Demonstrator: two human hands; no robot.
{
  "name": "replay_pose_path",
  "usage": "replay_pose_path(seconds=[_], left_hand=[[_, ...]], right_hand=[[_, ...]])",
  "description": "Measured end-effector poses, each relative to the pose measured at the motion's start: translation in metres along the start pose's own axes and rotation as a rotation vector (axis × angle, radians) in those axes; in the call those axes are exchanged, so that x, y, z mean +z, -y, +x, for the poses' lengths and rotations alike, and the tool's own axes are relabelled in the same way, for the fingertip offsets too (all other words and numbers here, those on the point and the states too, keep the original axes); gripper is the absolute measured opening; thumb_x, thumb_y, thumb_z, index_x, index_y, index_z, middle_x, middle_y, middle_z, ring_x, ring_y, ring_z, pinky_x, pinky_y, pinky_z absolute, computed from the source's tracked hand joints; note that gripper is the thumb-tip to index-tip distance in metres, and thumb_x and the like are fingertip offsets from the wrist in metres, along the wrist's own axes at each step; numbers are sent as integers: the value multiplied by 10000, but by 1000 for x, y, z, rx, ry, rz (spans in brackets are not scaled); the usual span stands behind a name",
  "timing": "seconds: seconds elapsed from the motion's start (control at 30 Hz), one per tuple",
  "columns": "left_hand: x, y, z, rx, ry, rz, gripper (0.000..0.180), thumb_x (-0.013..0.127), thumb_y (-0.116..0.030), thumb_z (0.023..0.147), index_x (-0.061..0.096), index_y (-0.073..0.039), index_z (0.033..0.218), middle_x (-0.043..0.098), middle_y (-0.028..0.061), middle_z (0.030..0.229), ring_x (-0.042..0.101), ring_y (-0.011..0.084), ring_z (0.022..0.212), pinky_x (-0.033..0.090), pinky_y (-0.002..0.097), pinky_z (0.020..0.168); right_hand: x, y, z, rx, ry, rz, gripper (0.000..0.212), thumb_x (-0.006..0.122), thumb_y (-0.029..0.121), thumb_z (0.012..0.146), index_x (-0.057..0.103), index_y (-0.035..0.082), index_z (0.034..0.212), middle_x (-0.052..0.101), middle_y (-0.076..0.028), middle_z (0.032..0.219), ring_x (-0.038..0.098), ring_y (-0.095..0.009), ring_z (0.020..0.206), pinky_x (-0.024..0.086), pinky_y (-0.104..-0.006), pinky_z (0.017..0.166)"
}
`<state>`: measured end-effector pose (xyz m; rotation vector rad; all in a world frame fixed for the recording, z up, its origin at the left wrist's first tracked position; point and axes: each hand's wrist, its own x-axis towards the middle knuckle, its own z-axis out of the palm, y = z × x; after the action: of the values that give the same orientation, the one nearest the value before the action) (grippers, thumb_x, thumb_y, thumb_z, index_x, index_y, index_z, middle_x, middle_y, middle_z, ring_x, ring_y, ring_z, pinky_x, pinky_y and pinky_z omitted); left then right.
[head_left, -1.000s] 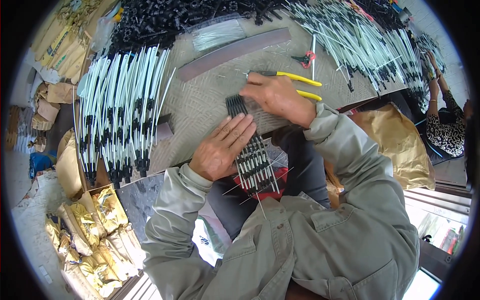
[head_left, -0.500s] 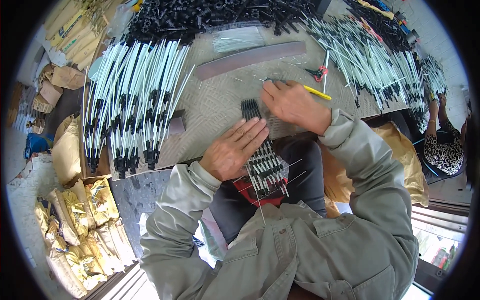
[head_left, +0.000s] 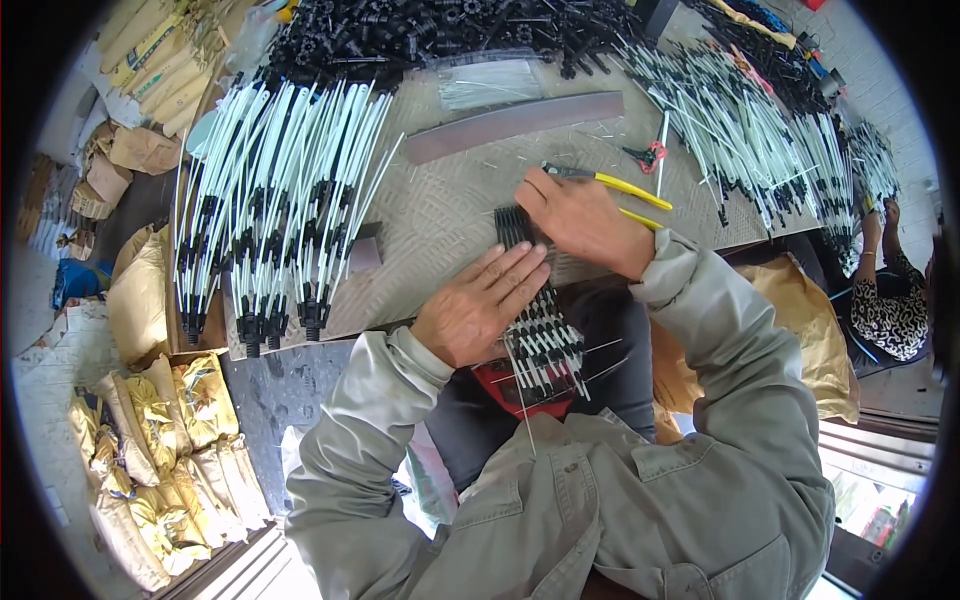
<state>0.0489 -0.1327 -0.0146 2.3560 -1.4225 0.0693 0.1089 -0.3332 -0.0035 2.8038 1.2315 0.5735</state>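
A flat row of thin black-and-white rods with black joints [head_left: 545, 345] runs from the table's near edge over my lap. Its far end is a set of slim black strips [head_left: 512, 228]. My left hand [head_left: 480, 305] lies flat across the row, fingers stretched out. Beside the black strips, my right hand [head_left: 585, 220] is closed with its fingers curled down. Whatever its fingertips hold is hidden. Yellow-handled pliers [head_left: 630, 190] lie just beyond and partly under the right hand; I see no grip on them.
Bundles of white rods with black ends [head_left: 280, 200] lie at the left, more rods [head_left: 740, 130] at the right. Black parts [head_left: 450, 40] are heaped at the back. A curved brown strip [head_left: 515, 125] and red-handled cutters [head_left: 650, 156] are on the table. A person [head_left: 885, 300] works far right.
My right hand has drawn slightly left and nearer, uncovering more of the pliers. My left hand stays flat on the row. The whole view has shifted a little.
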Motion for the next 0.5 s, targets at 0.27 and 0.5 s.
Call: replay_pose_path(seconds=[0.27,0.5], left_hand=[[0,-6,1,-3,16,-13,852,717,-202,521,399,-85,1302,355,159,1361,339,302,1265,265,419,1053],[14,3,2,29,-43,38,788,619,-511,634,427,-120,1290,368,70,1374,333,343,1255,259,454,1045]], right_hand=[[1,-6,-8,-127,-58,-39,95,527,118,720,482,74,790,491,-59,814,589,-215,691,480,-317,552],[-98,13,-36,169,-174,1189,94,570,96,803,608,46,873,592,-54,834,562,-194,632,459,-279,586]])
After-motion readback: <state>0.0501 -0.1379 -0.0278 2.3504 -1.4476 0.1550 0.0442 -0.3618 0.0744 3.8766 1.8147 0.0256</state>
